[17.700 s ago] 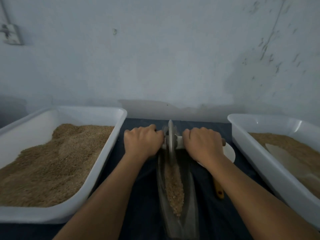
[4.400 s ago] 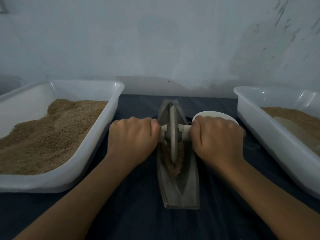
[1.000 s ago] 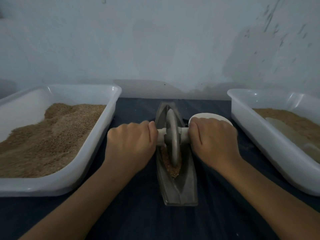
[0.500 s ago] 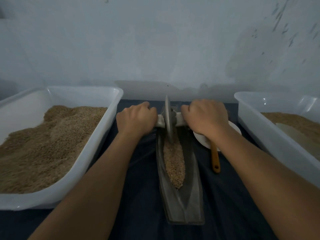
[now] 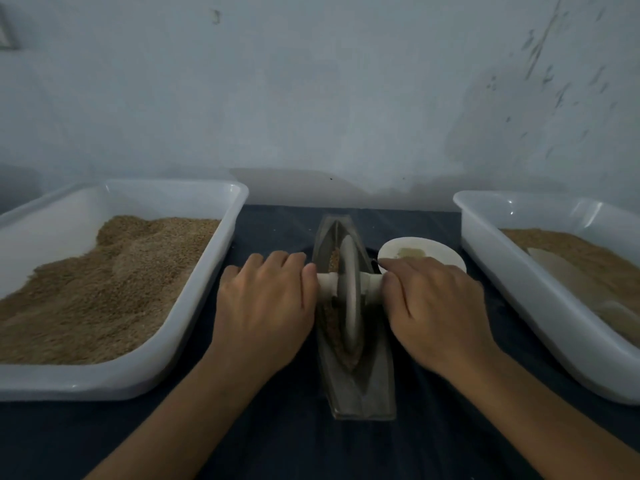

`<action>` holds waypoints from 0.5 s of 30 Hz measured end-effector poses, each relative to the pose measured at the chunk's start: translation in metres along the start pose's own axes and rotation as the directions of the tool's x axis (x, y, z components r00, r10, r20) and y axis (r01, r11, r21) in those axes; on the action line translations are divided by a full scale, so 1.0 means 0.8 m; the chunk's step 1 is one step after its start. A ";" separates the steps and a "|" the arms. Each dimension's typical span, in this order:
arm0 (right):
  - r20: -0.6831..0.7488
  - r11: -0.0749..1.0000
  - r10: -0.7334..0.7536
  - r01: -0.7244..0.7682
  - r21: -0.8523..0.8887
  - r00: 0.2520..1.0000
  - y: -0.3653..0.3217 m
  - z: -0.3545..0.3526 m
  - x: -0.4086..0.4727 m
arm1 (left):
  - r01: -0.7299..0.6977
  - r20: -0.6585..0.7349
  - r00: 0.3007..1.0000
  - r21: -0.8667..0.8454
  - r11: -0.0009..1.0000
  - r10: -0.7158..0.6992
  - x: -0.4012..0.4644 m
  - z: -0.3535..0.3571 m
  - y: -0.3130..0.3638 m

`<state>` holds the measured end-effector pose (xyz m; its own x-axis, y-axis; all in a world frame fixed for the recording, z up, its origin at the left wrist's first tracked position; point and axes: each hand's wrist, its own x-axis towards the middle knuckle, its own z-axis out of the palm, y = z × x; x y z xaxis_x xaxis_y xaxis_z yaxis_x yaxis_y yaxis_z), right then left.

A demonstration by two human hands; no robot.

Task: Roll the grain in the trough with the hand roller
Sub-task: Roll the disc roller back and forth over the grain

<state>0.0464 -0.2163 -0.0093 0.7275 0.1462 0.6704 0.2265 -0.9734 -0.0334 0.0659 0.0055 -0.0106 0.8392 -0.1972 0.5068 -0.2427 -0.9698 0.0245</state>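
Dark cloth-covered table (image 5: 284, 441), pale wall behind. Left hand (image 5: 266, 306) and right hand (image 5: 433, 306) curl fingers over hand roller (image 5: 348, 292) axle ends, disc between them, standing in trough (image 5: 360, 386) on grain (image 5: 333, 323). White bowl (image 5: 420, 252) beyond right fingers; grain-filled trays outside each hand.

Dim, bluish indoor light; soft shadows on the wall (image 5: 311, 98) behind the worktop (image 5: 277, 445); faint glare on the right tray's rim (image 5: 512, 211); wide-angle bending at the edges; slight overall softness.
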 end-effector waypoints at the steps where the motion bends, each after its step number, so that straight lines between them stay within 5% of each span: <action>1: 0.046 0.999 0.031 -0.031 -0.019 0.998 0.001 0.006 0.011 | 0.011 0.020 1.000 0.015 1.000 -0.011 0.014 0.006 0.000; 9: 0.274 0.981 0.158 -0.119 -0.155 0.949 0.022 0.070 0.127 | 0.204 0.239 0.952 -0.039 0.978 -0.189 0.160 0.056 -0.005; 15: 0.222 0.984 0.175 -0.176 -0.014 0.959 0.010 0.041 0.070 | 0.063 0.053 0.996 0.053 0.997 -0.066 0.091 0.031 0.006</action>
<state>0.1104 -0.2098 0.0037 0.8813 0.0089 0.4725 0.0855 -0.9863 -0.1409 0.1381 -0.0168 0.0051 0.8781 -0.1400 0.4575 -0.1629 -0.9866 0.0108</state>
